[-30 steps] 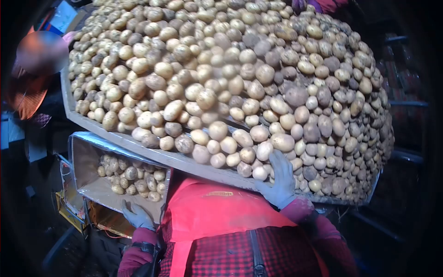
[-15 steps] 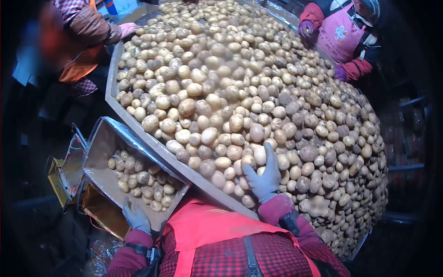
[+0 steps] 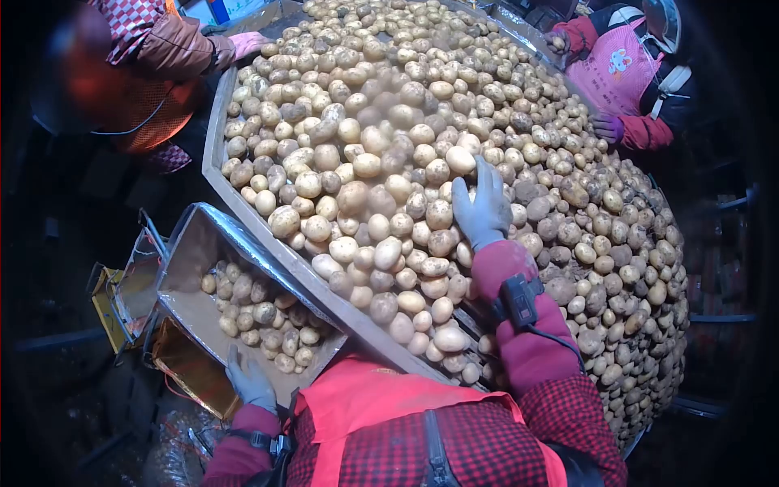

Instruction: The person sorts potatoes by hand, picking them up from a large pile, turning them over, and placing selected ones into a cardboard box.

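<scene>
My right hand (image 3: pixel 484 207), in a grey-blue glove, lies over the heaped potatoes (image 3: pixel 389 253) with thumb and fingers apart. A pale potato (image 3: pixel 460 160) is just beyond its fingertips. Down at the left, my left hand (image 3: pixel 251 381), gloved alike, rests at the near edge of a cardboard box (image 3: pixel 185 296) with its fingers stretched along the inside. Its thumb is hard to make out. Inside that box is a pile of smaller potatoes (image 3: pixel 264 315).
A raised wooden border (image 3: pixel 268 247) runs between heap and box. Beside the box stand gold-lined containers (image 3: pixel 191 365). One person's pink-gloved hand (image 3: pixel 247 45) is at the far left edge; another person's purple-gloved hand (image 3: pixel 607 127) touches the heap at right.
My right hand has moved forward across the heap, away from my body. Potatoes near the border have shifted, showing a dark gap. My left hand stays at the box.
</scene>
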The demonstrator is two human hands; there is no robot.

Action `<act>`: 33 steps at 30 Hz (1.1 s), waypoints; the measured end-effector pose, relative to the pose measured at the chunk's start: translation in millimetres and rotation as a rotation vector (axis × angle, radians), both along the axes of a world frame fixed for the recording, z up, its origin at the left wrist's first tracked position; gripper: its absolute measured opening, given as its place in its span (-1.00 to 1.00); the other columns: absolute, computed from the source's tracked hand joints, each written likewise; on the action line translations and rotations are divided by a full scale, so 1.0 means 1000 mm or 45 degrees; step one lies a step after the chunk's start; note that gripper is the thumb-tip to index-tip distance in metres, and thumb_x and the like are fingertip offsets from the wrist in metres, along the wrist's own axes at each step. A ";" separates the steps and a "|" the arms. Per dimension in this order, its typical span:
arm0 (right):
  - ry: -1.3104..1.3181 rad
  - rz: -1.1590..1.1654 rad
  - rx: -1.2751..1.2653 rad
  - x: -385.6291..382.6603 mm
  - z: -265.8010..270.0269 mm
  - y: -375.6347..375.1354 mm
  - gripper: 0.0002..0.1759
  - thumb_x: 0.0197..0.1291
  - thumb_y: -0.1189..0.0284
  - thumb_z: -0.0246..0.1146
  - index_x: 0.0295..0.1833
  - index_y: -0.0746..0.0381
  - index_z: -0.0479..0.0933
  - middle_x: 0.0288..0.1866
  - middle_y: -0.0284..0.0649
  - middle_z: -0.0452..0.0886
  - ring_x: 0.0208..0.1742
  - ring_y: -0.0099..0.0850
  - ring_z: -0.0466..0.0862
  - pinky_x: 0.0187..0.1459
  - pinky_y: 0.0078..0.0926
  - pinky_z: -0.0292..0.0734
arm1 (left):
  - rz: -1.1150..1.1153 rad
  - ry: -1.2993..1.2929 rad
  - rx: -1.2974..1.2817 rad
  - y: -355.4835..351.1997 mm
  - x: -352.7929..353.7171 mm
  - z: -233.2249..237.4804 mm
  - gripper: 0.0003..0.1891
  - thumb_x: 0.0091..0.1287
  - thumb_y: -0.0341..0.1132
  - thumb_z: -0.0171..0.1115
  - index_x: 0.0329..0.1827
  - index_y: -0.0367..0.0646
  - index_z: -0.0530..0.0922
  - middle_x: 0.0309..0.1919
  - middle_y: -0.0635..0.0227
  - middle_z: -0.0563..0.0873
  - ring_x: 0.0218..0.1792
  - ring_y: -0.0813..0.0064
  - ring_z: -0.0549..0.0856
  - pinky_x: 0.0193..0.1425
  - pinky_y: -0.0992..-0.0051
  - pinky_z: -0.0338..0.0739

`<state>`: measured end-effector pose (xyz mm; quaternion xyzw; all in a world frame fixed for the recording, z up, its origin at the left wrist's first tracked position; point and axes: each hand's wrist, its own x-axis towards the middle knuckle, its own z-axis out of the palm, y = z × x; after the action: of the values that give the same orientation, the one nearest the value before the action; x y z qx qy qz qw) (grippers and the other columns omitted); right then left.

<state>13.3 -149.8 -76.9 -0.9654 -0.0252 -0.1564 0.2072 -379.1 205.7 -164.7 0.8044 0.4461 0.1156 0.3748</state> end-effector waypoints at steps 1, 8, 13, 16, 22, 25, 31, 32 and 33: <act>-0.006 0.026 0.009 0.000 -0.002 -0.003 -0.34 0.30 0.18 0.37 0.47 0.13 0.44 0.41 0.01 0.53 0.38 -0.01 0.58 0.36 -0.10 0.52 | 0.002 0.006 0.001 0.001 0.000 -0.001 -0.41 0.45 -0.54 0.11 0.57 -0.27 0.31 0.41 -0.07 0.42 0.43 0.03 0.50 0.53 0.16 0.39; -0.002 0.238 0.183 -0.026 -0.014 -0.027 -0.35 0.32 0.15 0.32 0.46 0.15 0.43 0.53 0.03 0.42 0.54 -0.01 0.40 0.56 -0.14 0.26 | -0.041 -0.011 0.099 0.004 -0.005 -0.007 -0.44 0.46 -0.48 0.18 0.54 -0.24 0.37 0.37 -0.08 0.44 0.39 0.02 0.52 0.47 0.15 0.45; -0.081 0.286 0.339 -0.095 0.004 -0.023 -0.36 0.29 0.28 0.36 0.45 0.22 0.43 0.47 0.05 0.47 0.51 0.04 0.43 0.52 -0.10 0.32 | -0.051 -0.010 0.106 0.009 -0.011 -0.014 -0.42 0.46 -0.44 0.22 0.55 -0.20 0.38 0.35 -0.08 0.49 0.37 -0.01 0.53 0.47 0.15 0.43; -0.064 0.244 0.556 -0.134 0.025 -0.023 -0.41 0.28 0.37 0.40 0.39 0.26 0.47 0.40 0.05 0.53 0.46 -0.03 0.50 0.47 -0.16 0.39 | -0.083 -0.008 0.161 0.013 -0.012 -0.015 -0.42 0.46 -0.41 0.23 0.55 -0.19 0.37 0.38 -0.08 0.47 0.37 -0.02 0.52 0.49 0.14 0.40; 0.074 0.178 0.670 -0.207 0.034 -0.051 -0.41 0.31 0.45 0.36 0.43 0.31 0.45 0.40 0.02 0.52 0.39 -0.12 0.58 0.39 -0.23 0.52 | -0.081 -0.042 0.337 0.009 -0.007 -0.006 -0.40 0.45 -0.39 0.24 0.55 -0.23 0.35 0.48 -0.04 0.37 0.45 0.01 0.47 0.54 0.14 0.36; 0.109 0.177 0.627 -0.226 0.032 -0.071 -0.43 0.34 0.55 0.29 0.46 0.33 0.43 0.39 0.02 0.52 0.38 -0.16 0.60 0.31 -0.26 0.61 | -0.138 -0.155 0.576 0.004 0.002 0.011 -0.40 0.45 -0.40 0.23 0.55 -0.28 0.34 0.51 -0.01 0.36 0.49 0.05 0.44 0.56 0.15 0.36; 0.052 0.203 0.918 -0.222 0.053 -0.074 -0.47 0.40 0.58 0.22 0.47 0.31 0.43 0.44 0.04 0.47 0.40 -0.20 0.59 0.31 -0.29 0.62 | -0.713 -0.528 0.371 -0.030 0.115 0.076 -0.50 0.45 -0.45 0.18 0.45 -0.35 0.47 0.37 0.00 0.56 0.41 0.12 0.54 0.48 0.23 0.44; 0.106 0.189 1.020 -0.217 0.058 -0.069 -0.47 0.41 0.55 0.22 0.47 0.28 0.43 0.45 0.02 0.48 0.39 -0.23 0.59 0.27 -0.33 0.64 | -0.842 -0.558 0.295 -0.042 0.144 0.092 -0.54 0.45 -0.46 0.17 0.41 -0.36 0.51 0.33 0.01 0.61 0.37 0.13 0.58 0.45 0.24 0.47; 0.158 0.171 1.122 -0.213 0.063 -0.064 -0.48 0.42 0.52 0.23 0.48 0.26 0.44 0.45 0.00 0.48 0.39 -0.25 0.59 0.23 -0.37 0.66 | -0.900 -0.637 0.189 -0.045 0.174 0.084 -0.58 0.45 -0.44 0.19 0.36 -0.33 0.56 0.28 0.03 0.66 0.31 0.16 0.63 0.43 0.26 0.48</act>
<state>-199.4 -213.8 -13.6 -0.7887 -0.0062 -0.0804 0.6094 -205.5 161.1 -80.5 0.8797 0.0295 0.2033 0.4289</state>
